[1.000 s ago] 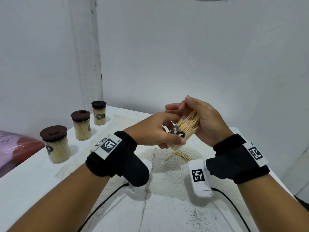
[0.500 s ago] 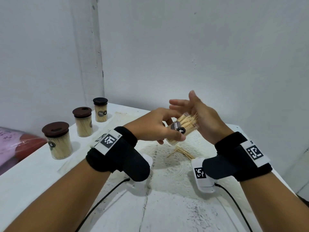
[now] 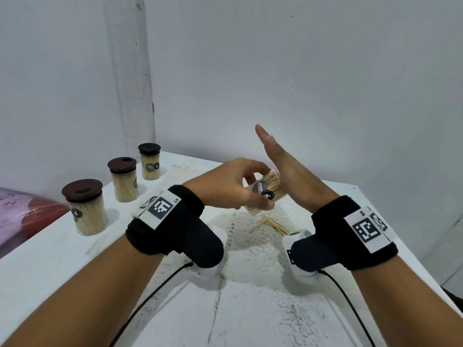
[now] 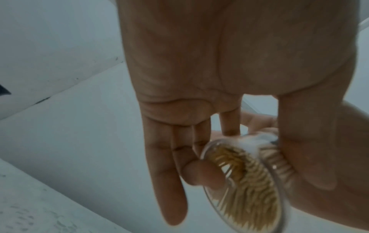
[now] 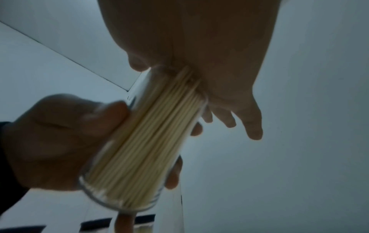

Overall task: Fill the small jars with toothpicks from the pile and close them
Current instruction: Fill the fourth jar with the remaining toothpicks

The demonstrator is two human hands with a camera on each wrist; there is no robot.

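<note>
While a pink and red bundle (image 3: 15, 216) is lying at the far left edge beside the white table (image 3: 50, 266), three closed toothpick jars are standing in a row along the table's left side: the nearest capped jar (image 3: 86, 207) with a brown lid, the middle capped jar (image 3: 124, 180) just behind it, and the far capped jar (image 3: 149, 161) with a darker lid near the wall. Moving rightward, the left hand (image 3: 233, 186) is hovering above the table's middle and gripping the clear open jar (image 3: 263, 194), with the thumb on its near side and the other fingers curled round the far side; the jar is tilting with its mouth toward the right and is not touching the table. Packed toothpicks (image 5: 159, 126) are filling it lengthwise, and their tips are sticking out past the rim. The left wrist view is showing the jar's round clear base (image 4: 245, 178) pinched between the thumb and fingers. Below the jar, a few loose toothpicks (image 3: 273, 225) are lying on a white lace doily (image 3: 250, 244). Further right, the right hand (image 3: 288, 181) is standing flat and upright with straight fingers pointing up, holding nothing, and its palm is pressing against the protruding toothpick ends at the jar's mouth. Both wrists are wearing black bands with white tags.
</note>
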